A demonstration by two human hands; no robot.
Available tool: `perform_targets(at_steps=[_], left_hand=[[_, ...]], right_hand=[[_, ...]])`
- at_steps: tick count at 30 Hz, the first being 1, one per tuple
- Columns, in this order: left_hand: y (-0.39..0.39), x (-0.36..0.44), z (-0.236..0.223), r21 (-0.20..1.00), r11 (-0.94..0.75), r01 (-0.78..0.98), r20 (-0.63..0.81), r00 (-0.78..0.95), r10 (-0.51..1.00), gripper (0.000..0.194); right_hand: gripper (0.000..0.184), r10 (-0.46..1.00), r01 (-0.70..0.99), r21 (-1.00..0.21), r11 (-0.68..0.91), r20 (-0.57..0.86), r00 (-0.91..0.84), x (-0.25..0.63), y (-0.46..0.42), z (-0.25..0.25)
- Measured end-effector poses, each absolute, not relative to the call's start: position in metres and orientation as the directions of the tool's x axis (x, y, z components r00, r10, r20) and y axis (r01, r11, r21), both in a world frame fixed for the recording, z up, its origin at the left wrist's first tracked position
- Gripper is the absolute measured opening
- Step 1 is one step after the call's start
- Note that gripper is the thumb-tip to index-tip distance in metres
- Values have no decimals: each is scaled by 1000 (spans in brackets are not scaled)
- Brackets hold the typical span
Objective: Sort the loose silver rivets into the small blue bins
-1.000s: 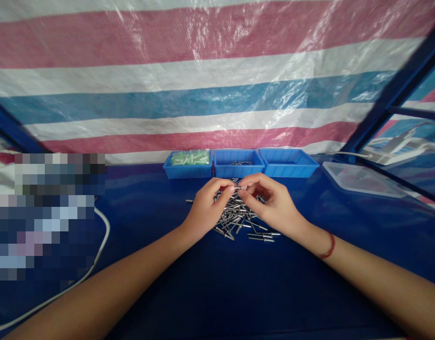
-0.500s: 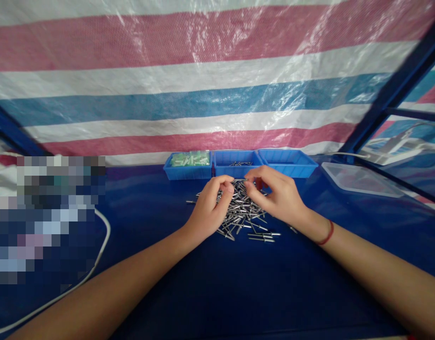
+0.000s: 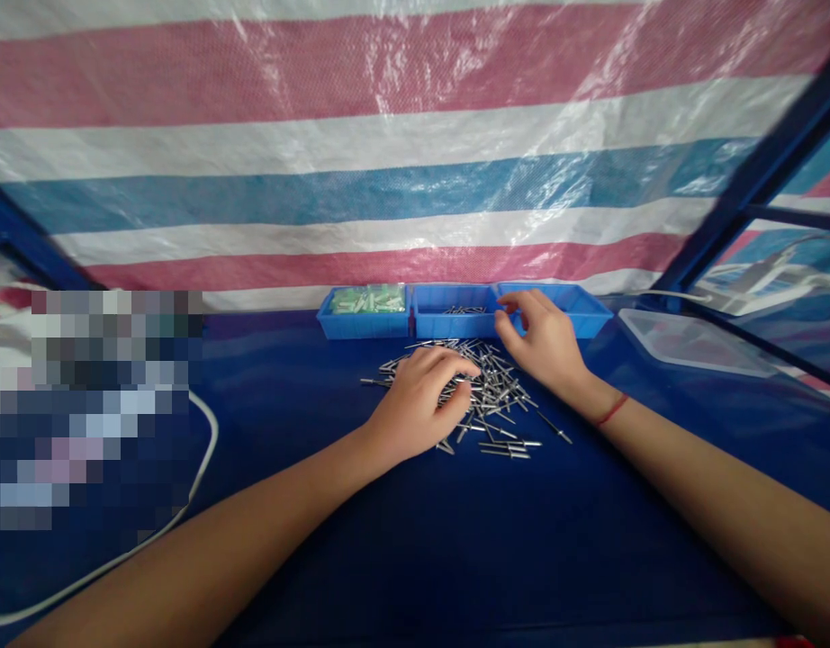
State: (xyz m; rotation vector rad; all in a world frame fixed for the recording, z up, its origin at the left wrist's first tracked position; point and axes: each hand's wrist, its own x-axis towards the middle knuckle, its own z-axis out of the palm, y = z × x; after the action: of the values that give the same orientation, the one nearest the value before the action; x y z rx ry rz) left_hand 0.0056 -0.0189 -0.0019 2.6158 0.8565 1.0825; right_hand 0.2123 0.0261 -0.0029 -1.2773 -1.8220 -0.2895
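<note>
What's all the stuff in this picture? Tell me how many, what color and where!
Striped sheet: one, red, white and blue, behind
Table: one, dark blue, below
Bins: three, blue, row at back
Small pieces: many, green and whitish, left bin
Loose metal pins: many, silvery, table middle
Binned pins: a few, dark silvery, middle bin
Flat tray or lid: one, see-through, right
Cords: two, white, left and back right
Frame posts: blue, both sides
Far left: pixelated, can't tell
Bracelet: one, red, right wrist
Left hand: one, bare, over the pile
Right hand: one, bare, by the middle and right bins
</note>
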Motion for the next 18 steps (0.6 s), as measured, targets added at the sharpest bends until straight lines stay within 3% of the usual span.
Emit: perform_targets(at_steps=[6,10,18], left_hand=[[-30,11,5,108,-908,405,474,782,405,19],[-30,20,0,-18,-890,456,411,815,409,21],[-30,22,3,4,-852,523,363,793,489,20]], right_hand=[[15,662,772,-392,501,747,-51,201,17,-14],[16,673,733,-438,520,739,-36,195,17,-17],[16,690,724,-462,513,723,-27,194,16,-15]])
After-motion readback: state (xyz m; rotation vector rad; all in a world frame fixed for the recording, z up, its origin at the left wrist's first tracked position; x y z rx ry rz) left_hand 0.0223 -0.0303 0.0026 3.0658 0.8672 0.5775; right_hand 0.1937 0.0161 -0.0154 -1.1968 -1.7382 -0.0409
